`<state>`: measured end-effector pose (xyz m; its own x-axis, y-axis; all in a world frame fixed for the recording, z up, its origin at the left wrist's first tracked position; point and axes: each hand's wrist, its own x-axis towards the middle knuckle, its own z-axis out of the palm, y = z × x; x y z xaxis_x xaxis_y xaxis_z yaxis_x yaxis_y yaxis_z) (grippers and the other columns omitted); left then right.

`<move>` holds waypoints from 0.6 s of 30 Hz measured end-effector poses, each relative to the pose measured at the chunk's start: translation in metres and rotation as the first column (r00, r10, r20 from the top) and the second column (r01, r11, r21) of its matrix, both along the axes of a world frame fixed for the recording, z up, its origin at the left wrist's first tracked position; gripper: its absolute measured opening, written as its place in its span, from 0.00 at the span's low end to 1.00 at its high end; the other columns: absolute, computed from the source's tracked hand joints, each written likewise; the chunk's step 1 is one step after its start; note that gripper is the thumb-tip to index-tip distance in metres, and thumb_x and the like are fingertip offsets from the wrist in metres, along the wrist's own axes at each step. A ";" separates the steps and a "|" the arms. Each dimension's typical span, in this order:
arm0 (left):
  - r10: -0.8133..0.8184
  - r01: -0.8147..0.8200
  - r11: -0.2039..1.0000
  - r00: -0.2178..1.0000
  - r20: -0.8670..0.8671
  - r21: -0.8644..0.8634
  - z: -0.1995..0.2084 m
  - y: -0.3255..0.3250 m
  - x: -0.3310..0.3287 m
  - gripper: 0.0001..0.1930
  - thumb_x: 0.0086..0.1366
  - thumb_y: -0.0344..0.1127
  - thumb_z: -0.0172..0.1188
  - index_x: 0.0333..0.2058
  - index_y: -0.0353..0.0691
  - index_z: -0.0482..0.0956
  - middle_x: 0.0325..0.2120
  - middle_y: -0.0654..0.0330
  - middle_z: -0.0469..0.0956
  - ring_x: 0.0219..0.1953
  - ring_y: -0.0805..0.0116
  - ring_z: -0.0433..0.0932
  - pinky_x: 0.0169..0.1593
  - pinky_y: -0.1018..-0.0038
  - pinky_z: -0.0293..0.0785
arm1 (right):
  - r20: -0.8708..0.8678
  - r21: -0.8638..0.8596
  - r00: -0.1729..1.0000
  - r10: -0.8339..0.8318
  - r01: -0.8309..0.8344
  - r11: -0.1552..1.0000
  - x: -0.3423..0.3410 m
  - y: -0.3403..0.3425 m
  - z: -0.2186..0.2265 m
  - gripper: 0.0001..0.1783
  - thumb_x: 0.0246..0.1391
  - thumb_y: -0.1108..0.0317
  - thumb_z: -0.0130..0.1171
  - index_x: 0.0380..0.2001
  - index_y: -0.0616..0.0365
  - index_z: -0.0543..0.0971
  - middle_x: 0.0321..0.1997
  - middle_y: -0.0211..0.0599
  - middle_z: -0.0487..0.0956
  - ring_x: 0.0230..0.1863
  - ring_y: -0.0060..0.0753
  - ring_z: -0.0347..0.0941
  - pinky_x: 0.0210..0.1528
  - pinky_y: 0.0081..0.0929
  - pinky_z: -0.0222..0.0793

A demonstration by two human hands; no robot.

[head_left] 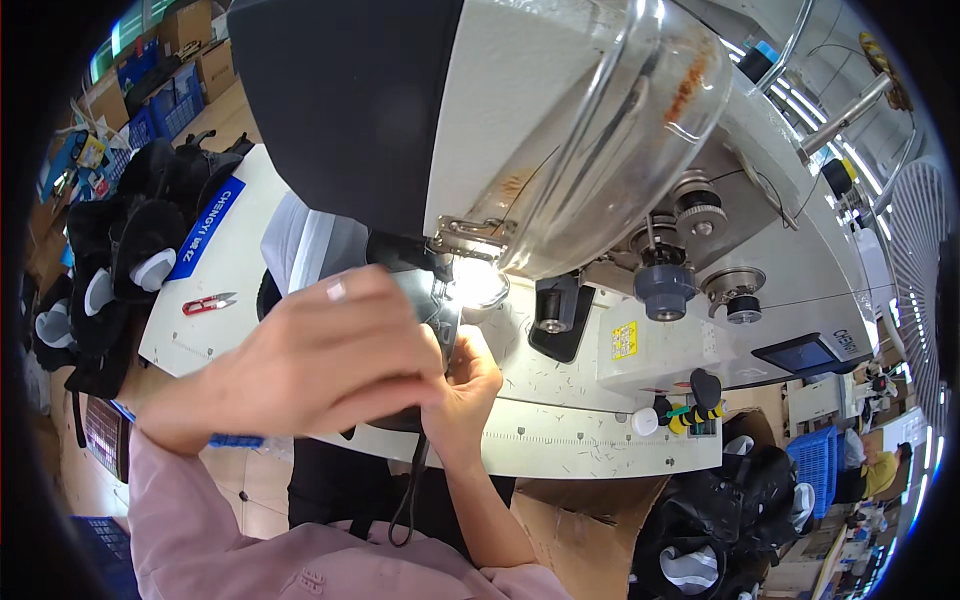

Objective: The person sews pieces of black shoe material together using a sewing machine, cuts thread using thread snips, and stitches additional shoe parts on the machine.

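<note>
My left hand (pixel 335 350) reaches across in front of the sewing machine (pixel 560 130), its fingers curled and slightly blurred, a small white band on one finger. Its fingertips meet my right hand (pixel 468 385) just below the lit needle area; what they pinch is hidden. My right hand grips the edge of a black sewn piece (pixel 447 325), thumb upward. This piece lies under the machine head, mostly covered by my left hand, with grey-white fabric (pixel 300 245) showing behind. A thin dark strap loop (pixel 415 490) hangs below my hands over my lap.
Red-handled thread snips (pixel 208 304) lie on the white table (pixel 600 450) at left. Black pieces with white linings are heaped at far left (pixel 130 240) and lower right (pixel 700 540). A cardboard box (pixel 580 530) stands below the table edge. Thread runs to tension dials (pixel 740 295) at right.
</note>
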<state>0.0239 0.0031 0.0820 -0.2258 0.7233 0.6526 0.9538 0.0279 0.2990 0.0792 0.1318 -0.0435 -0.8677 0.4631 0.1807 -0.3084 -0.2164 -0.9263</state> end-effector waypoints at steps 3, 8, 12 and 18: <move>0.104 -0.044 0.992 0.825 0.556 -0.120 -0.001 0.012 -0.018 0.11 0.56 0.33 0.68 0.24 0.35 0.75 0.18 0.63 0.70 0.23 0.73 0.70 0.27 0.76 0.66 | -0.007 0.053 0.999 -0.038 0.038 0.998 -0.001 0.004 -0.001 0.08 0.58 0.70 0.61 0.31 0.62 0.74 0.27 0.23 0.72 0.29 0.11 0.63 0.32 0.13 0.60; 0.232 -0.054 0.950 0.783 0.576 -0.309 -0.012 0.014 -0.049 0.16 0.56 0.39 0.69 0.21 0.35 0.73 0.13 0.64 0.68 0.18 0.77 0.68 0.23 0.78 0.61 | -0.002 0.136 0.993 -0.119 0.118 0.984 -0.006 0.002 -0.009 0.10 0.56 0.68 0.63 0.36 0.65 0.77 0.28 0.29 0.75 0.29 0.17 0.68 0.32 0.19 0.64; 0.302 -0.097 0.871 0.879 0.370 -0.481 -0.021 0.018 -0.065 0.20 0.53 0.48 0.70 0.20 0.37 0.74 0.11 0.67 0.68 0.15 0.76 0.66 0.21 0.76 0.61 | 0.082 0.246 0.981 -0.173 0.149 0.958 -0.004 -0.002 -0.010 0.14 0.54 0.65 0.65 0.31 0.67 0.78 0.25 0.33 0.73 0.27 0.22 0.70 0.28 0.22 0.64; 0.221 0.020 0.868 0.878 0.424 -0.495 -0.035 0.036 -0.087 0.24 0.51 0.55 0.69 0.19 0.37 0.74 0.11 0.67 0.68 0.15 0.76 0.66 0.21 0.75 0.60 | -0.079 0.349 0.961 -0.263 0.274 0.896 -0.012 -0.003 -0.016 0.13 0.55 0.66 0.64 0.34 0.67 0.77 0.26 0.35 0.72 0.25 0.26 0.69 0.29 0.25 0.64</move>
<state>-0.0631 0.0389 0.0475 -0.4954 0.8677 0.0408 0.6952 0.3679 0.6175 0.0669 0.1284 -0.0593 -0.7111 0.5791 0.3986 -0.3361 0.2179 -0.9163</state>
